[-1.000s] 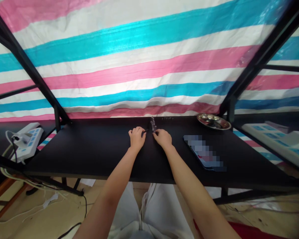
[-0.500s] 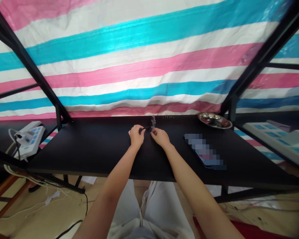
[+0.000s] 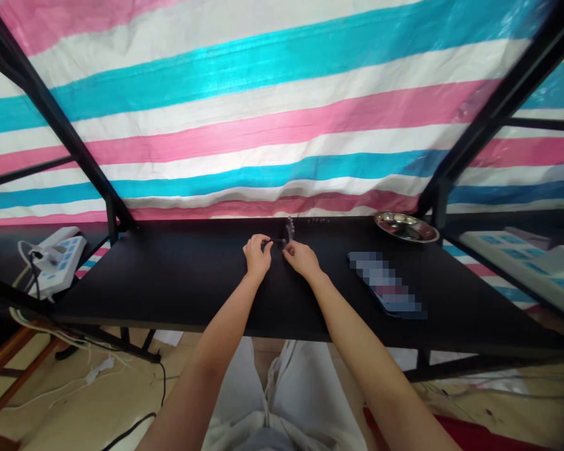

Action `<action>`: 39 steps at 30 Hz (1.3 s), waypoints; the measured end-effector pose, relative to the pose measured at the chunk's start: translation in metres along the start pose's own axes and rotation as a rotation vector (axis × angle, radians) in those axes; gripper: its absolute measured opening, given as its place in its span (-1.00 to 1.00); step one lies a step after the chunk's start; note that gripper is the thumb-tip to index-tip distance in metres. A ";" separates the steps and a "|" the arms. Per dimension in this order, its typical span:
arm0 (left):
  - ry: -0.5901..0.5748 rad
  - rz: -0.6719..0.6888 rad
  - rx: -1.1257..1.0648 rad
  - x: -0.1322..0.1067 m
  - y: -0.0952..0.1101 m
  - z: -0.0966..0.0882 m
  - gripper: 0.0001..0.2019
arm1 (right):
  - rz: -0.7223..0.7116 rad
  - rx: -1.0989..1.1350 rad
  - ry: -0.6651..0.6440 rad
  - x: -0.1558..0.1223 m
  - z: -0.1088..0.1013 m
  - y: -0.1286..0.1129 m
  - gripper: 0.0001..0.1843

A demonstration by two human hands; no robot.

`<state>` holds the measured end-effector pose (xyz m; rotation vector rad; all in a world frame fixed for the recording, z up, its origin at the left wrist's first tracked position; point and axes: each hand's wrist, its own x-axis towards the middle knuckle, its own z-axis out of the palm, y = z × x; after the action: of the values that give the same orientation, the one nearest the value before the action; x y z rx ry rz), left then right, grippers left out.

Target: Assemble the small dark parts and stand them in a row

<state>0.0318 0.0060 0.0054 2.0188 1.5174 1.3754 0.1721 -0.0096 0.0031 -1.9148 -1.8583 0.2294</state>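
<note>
My left hand [image 3: 257, 254] is closed in a pinch on a thin dark stick-like thing [image 3: 276, 240], whose far end points toward my right hand. My right hand [image 3: 301, 258] is also closed, thumb and fingertips pressed together on something small by that end. What it pinches is too small to name. Just beyond the right fingertips is a cluster of small clear bead-like pieces [image 3: 290, 227] in a narrow line. Several more tiny clear pieces [image 3: 318, 220] lie in a row at the table's back edge.
A round shiny metal dish [image 3: 427, 235] stands at the back right of the black table [image 3: 178, 275]. Nearer me, right of my hand, lies a blurred-out phone-shaped object [image 3: 385, 285]. A white power strip [image 3: 63, 266] with cables is at the left, and black metal posts flank the table.
My hands have barely moved. More of the thin dark thing shows between them now, and the right fingertips have shifted slightly left.
</note>
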 end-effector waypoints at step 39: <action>-0.092 0.276 -0.145 -0.005 -0.006 0.004 -0.69 | -0.085 0.025 0.115 -0.001 0.000 0.000 -0.85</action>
<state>0.0313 0.0062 -0.0036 2.2269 1.0983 1.4214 0.1722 -0.0109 0.0024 -1.7892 -1.8468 0.1122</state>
